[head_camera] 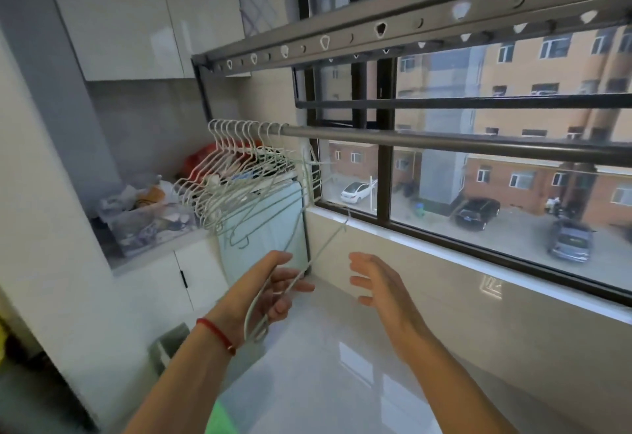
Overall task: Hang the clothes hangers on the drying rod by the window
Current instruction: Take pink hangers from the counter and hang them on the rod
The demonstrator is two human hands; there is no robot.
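1. Right now my left hand (273, 291) has its grip clamped on one pale green wire hanger (290, 283), fingers curled round its lower bar; its hook end points up toward the window sill (427, 242) and stops short of it.
2. My right hand (378, 281) holds nothing: its grip is apart, palm turned toward the left hand, fingers spread and loosely bent, just beside the hanger but not touching it.
3. On the drying rod (444, 144) I count about ten hooks in the bunch of hung hangers (236, 167), pink-white ones at the far left end, greenish ones nearer me; the blur keeps me from an exact count.
4. That bunch crowds the rod's left end only; everything to the right of it along the rod is bare metal, running in front of the window glass.
5. Above the rod sits a perforated rack bar (376, 32) with a row of holes.
6. Below the bunch, left of the rod's end, a table (160, 250) carries a clear bin of clutter.
7. Both forearms reach forward and up from below, and a red string (219, 334) circles my left wrist.
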